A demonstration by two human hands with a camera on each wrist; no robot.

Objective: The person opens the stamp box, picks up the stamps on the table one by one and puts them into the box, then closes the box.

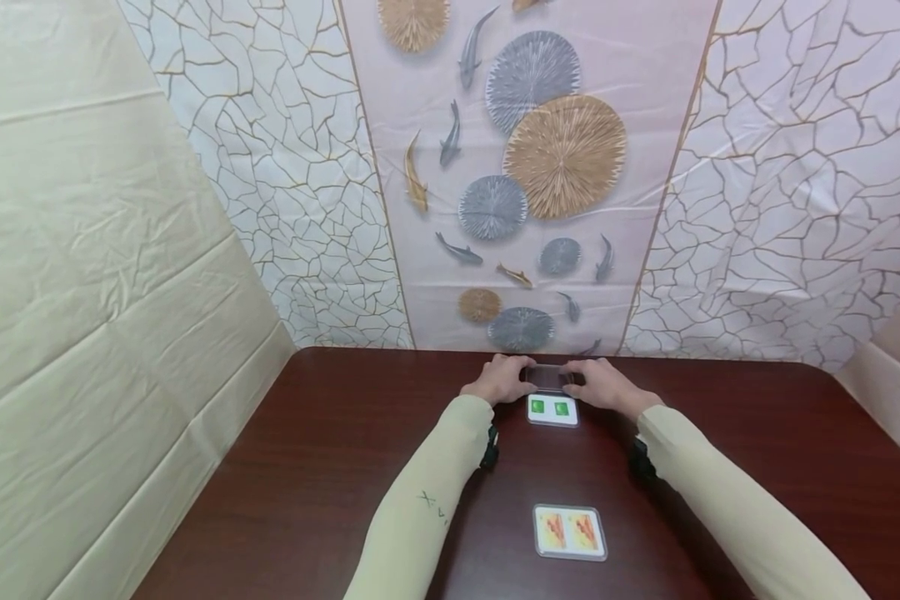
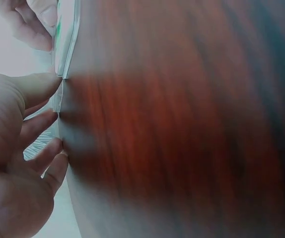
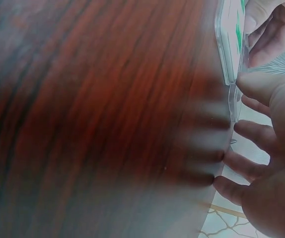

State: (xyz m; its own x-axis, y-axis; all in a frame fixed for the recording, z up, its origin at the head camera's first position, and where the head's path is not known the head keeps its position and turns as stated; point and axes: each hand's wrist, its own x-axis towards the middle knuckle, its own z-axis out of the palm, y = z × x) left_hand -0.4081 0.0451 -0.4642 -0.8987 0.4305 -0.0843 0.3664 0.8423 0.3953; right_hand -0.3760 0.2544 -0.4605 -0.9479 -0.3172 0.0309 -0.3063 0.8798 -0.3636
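Note:
Near the far edge of the table, a clear rectangular plastic cover (image 1: 548, 377) lies between my two hands. My left hand (image 1: 504, 377) pinches its left side between thumb and fingers, while my right hand (image 1: 606, 385) does the same on the right. Just on the near side of it sits a clear case (image 1: 552, 411) holding a white card with two green pictures. In the left wrist view, the thumb of the left hand (image 2: 13, 144) is at the case's corner. The right wrist view has the right hand (image 3: 276, 144) with its fingertips low along the tabletop.
A second clear case (image 1: 570, 532), with two orange-and-yellow pictures, lies closer to me between the forearms. The dark red-brown wooden table (image 1: 307, 467) ends at a patterned cloth backdrop (image 1: 435, 275). A beige cloth wall (image 1: 105, 292) runs along the left.

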